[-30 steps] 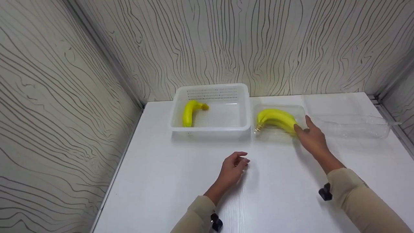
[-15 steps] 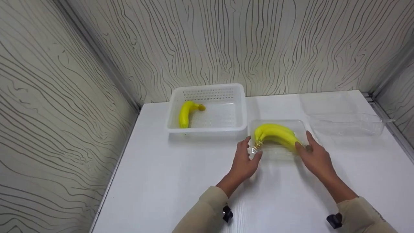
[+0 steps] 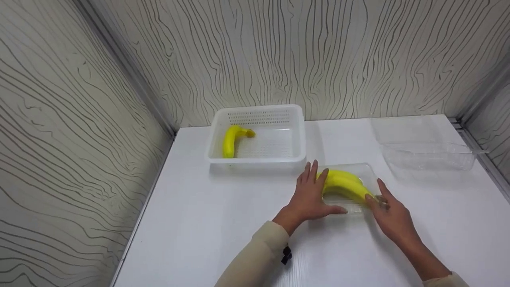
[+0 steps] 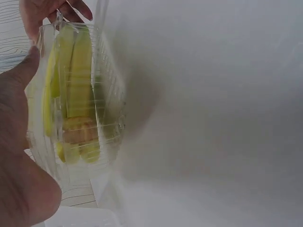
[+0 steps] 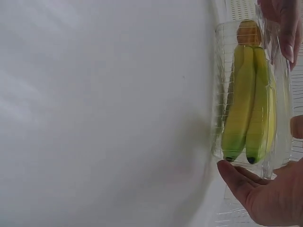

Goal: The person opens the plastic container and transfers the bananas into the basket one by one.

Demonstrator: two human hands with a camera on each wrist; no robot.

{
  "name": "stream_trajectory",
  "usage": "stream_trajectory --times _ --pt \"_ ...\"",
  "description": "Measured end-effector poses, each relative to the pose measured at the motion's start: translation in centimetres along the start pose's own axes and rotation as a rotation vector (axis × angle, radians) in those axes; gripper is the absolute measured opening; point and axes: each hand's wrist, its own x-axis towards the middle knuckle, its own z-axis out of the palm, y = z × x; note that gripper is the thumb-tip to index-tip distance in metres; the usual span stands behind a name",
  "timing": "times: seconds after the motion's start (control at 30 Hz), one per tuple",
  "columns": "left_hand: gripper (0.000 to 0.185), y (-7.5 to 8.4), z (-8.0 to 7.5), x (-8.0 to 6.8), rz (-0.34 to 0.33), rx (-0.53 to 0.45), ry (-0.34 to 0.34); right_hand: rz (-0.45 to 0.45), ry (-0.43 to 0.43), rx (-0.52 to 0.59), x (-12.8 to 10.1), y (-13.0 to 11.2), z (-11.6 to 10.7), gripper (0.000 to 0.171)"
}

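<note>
a clear plastic box (image 3: pixel 360 171) with a bunch of bananas (image 3: pixel 344 186) inside lies on the white surface (image 3: pixel 223 231), near the front of the white basket (image 3: pixel 297 137) and well apart from the clear lid (image 3: pixel 428 155) at the far right. the left hand (image 3: pixel 308 197) lies on the box's left end, fingers straight along the top and thumb along its near edge, so its grip is wide and flat. the right hand (image 3: pixel 392 217) meets the box's right end, its grip closed on that corner between thumb and fingers; the right wrist view shows the thumb under the box's edge by the banana tips. a single banana (image 3: pixel 231 140) lies in the basket's left part. wood-grain walls (image 3: pixel 279 56) stand behind the surface.
</note>
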Motion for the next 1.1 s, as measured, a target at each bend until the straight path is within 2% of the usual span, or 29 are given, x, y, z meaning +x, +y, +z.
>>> stream_trajectory --times 0.1,0.33,0.5,0.63,0.8,1.1 --pt "0.124 0.3 0.1 0.1 0.029 0.133 -0.018 -0.002 -0.006 0.008 -0.5 0.0 0.5 0.090" --pt "0.118 2.5 -0.1 0.8 0.073 0.346 -0.070 0.025 -0.010 0.006 -1.0 0.0 0.8 0.091" --pt "0.111 4.1 0.1 1.4 0.143 0.477 -0.084 0.066 -0.030 0.014 -1.0 -0.1 0.9 0.095" --pt "0.107 4.6 0.6 1.8 0.174 0.514 -0.086 0.088 -0.035 0.040 -1.1 -0.3 1.2 0.097" --pt "0.105 4.9 1.3 2.1 0.170 0.539 -0.087 0.095 -0.056 0.069 -1.0 0.2 1.4 0.098" --pt "0.100 4.9 1.2 2.0 0.173 0.523 -0.083 -0.019 -0.148 0.150 -0.5 1.9 0.7 0.101"
